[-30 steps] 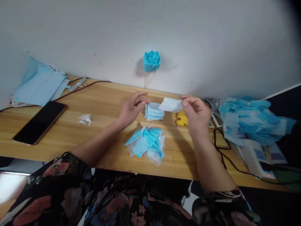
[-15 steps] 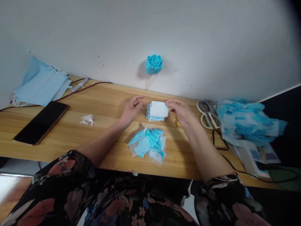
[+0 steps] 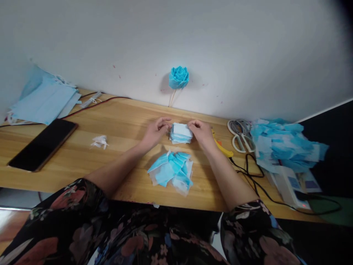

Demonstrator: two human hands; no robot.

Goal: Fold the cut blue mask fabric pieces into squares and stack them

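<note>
A neat stack of white and pale blue fabric squares lies on the table between my two hands, a white square uppermost. My left hand is curled at the stack's left edge, its fingertips against it. At the opposite edge, my right hand has thumb and forefinger closed on the upper right corner. Nearer to me lies a loose heap of blue and white fabric pieces. A yellow tool with a cable, possibly a glue gun, lies partly behind my right wrist.
A blue fabric flower on a thin stick leans at the wall. To the left are face masks, a phone and white scraps. Scissors, a pile of blue fabric, a white box and cables stand right.
My right hand has moved slightly left and inward with the stack's edge. My left fingertips have come up against the stack. More of the yellow tool shows.
</note>
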